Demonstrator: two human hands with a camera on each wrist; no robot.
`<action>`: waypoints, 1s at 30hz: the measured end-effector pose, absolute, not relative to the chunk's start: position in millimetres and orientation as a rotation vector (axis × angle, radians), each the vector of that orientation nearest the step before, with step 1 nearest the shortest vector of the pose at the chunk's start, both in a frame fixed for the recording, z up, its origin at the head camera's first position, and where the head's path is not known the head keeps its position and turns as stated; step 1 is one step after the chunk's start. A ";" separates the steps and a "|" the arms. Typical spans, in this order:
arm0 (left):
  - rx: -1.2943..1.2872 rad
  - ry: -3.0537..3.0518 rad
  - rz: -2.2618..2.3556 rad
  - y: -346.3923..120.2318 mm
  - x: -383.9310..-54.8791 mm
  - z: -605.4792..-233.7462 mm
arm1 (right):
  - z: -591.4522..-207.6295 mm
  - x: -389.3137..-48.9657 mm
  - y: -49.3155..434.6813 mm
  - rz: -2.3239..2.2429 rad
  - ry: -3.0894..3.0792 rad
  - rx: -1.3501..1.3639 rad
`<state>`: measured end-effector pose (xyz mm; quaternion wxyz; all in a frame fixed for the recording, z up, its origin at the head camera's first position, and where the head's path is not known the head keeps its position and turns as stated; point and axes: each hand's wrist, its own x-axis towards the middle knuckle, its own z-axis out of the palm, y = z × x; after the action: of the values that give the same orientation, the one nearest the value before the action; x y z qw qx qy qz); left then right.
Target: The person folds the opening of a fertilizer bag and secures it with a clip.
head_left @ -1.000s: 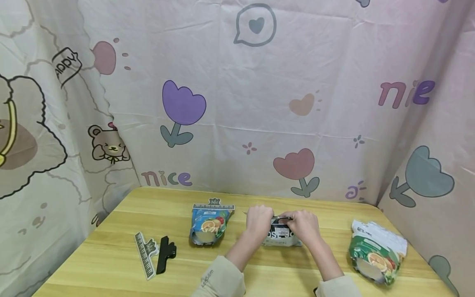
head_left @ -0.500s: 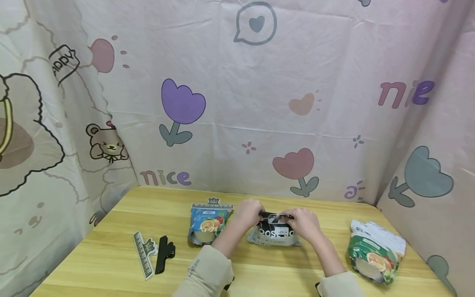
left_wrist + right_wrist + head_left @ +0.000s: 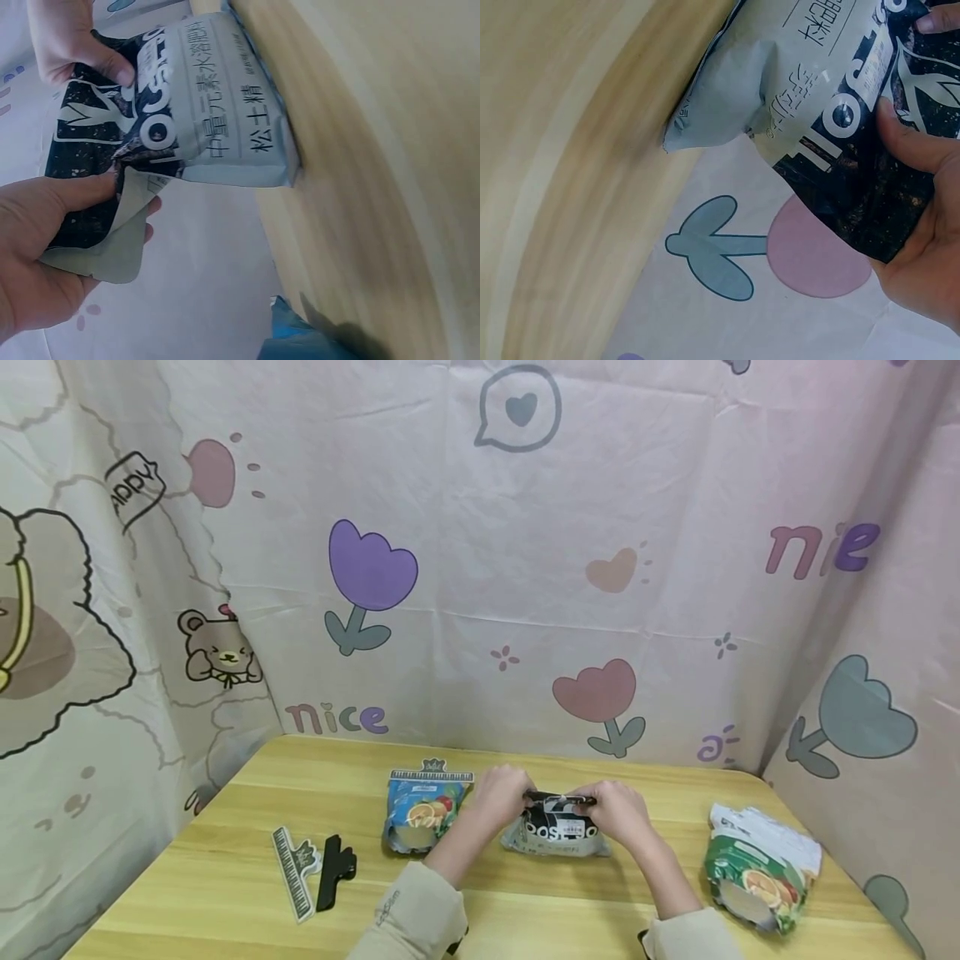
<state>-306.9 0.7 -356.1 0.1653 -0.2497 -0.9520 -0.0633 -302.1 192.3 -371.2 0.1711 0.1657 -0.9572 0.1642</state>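
A black and pale grey fertilizer bag (image 3: 561, 840) stands on the table, its top edge bunched between both hands. At its left top corner my left hand (image 3: 501, 795) pinches the black film, thumb in front and fingers behind, as the left wrist view shows. The right top corner is gripped by my right hand (image 3: 622, 810), whose thumb lies across the black front in the right wrist view. White lettering and a leaf print mark the bag's front (image 3: 214, 97). Its top part is creased and folded near the left thumb.
Left of the bag stands a blue pouch (image 3: 422, 818) with a piano-key clip (image 3: 431, 776) across its top. Another piano-key clip (image 3: 294, 872) and a black clip (image 3: 333, 874) lie farther left. A green pouch (image 3: 761, 877) lies at the right. A printed curtain (image 3: 480, 568) hangs behind.
Over the last second my left hand has moved left along the bag's top, so more of the bag's front shows between the hands. Since half a second ago both hands have hardly moved.
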 end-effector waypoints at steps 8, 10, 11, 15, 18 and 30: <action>-0.716 -2.675 -0.244 0.4 -305.0 -365.4 | -375.2 -303.6 191.7 0.468 -2.694 0.431; -0.719 -2.670 -0.260 0.1 -304.5 -366.7 | -375.8 -304.1 191.7 0.466 -2.685 0.432; -0.719 -2.663 -0.269 0.0 -304.1 -367.1 | -376.2 -304.6 191.7 0.464 -2.679 0.433; -0.716 -2.636 -0.286 -0.2 -303.5 -368.4 | -376.7 -305.3 191.4 0.462 -2.662 0.443; -0.706 -2.629 -0.270 0.7 -303.0 -368.6 | -377.1 -305.1 191.7 0.458 -2.663 0.439; -0.583 -2.681 0.128 22.6 -294.4 -359.2 | -376.1 -303.4 192.3 0.451 -2.678 0.456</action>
<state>-294.4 22.6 -359.2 0.1962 -0.2083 -0.9571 0.0458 -303.4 192.3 -376.1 0.1925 0.1623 -0.9543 0.1608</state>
